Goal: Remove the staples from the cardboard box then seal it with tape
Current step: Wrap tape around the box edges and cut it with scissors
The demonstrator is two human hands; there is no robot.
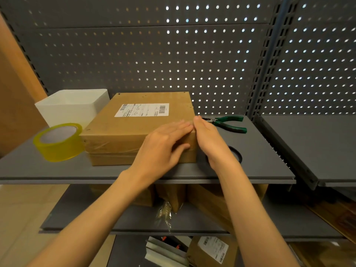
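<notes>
Flat-fingered, both hands press clear tape onto the cardboard box [134,128] at frame centre: left hand [163,147] on its top, right hand [208,139] against its right side, likely smoothing the seal. Tape roll [58,142] left, pliers [227,123] right.

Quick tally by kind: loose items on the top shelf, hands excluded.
Cardboard box: 1
Tape roll: 1
Pliers: 1
White bin: 1
Black ring, partly hidden behind the right hand: 1
Total: 5
</notes>
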